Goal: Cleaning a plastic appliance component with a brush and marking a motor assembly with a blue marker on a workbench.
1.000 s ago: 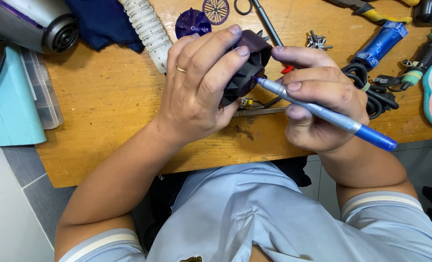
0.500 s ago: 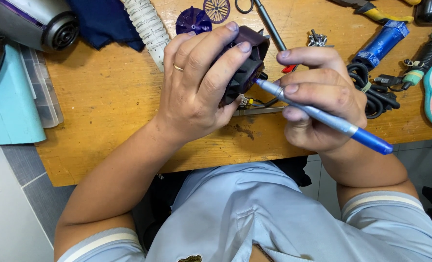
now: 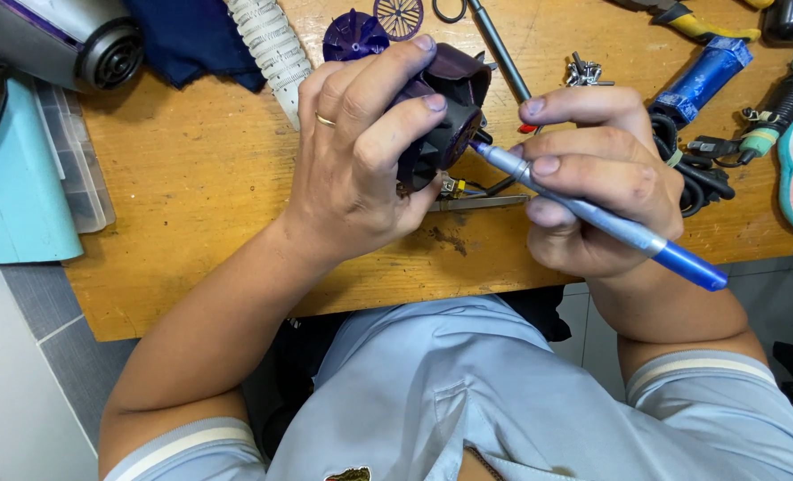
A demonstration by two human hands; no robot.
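— Where's the part?

— My left hand [image 3: 361, 169] is clamped around the dark motor housing [image 3: 441, 116], above the counter [image 3: 200, 187]. My right hand [image 3: 601, 178] pinches the blue-handled tool [image 3: 592, 214], tip at its face.

— Advice?

— Brace it; press straight.

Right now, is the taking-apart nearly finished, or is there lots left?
Partly done, I'd say. A purple fan wheel and a round grille already lie loose on the wooden table. The left hand grips the dark motor part, and the right hand pokes a blue tool into it. Wires hang from that part, so it isn't finished.
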